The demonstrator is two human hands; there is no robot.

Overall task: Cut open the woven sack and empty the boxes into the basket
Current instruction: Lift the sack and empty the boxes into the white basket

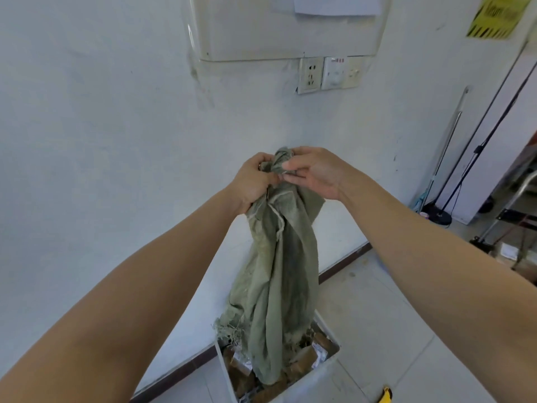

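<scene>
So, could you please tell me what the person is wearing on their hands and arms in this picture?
Nothing that shows. The bare left hand and bare right hand have no gloves, the wrists have no watch or band, and the left forearm and right forearm are uncovered to the picture's edge, with no sleeve in view.
</scene>
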